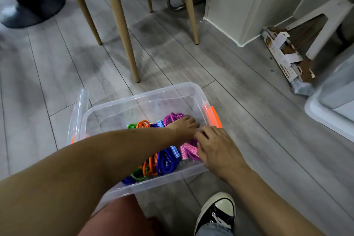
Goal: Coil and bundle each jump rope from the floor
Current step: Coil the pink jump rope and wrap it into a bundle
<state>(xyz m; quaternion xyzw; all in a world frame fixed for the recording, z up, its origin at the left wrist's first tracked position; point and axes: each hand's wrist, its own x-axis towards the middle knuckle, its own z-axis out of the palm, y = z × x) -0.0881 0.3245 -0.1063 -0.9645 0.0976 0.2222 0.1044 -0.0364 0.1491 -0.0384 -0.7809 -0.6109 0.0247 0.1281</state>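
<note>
A clear plastic bin [145, 99] with orange latches sits on the grey floor in front of me. Inside lie several coiled jump ropes side by side: a purple-pink one [188, 150], a blue one [166, 161], an orange one [151, 165] and a green one [138, 175]. My left hand [184, 127] reaches across the bin and rests on the purple-pink rope near the right wall. My right hand [212, 146] lies palm down on the same rope at the bin's right side. The fingers of both hands meet over it, hiding the grip.
Wooden chair legs [124, 30] stand just behind the bin. A white cabinet [239, 5] and a torn cardboard box [283, 57] are at the right. Another white bin [329, 109] sits at the far right. My black sneaker [218, 212] is near the bottom.
</note>
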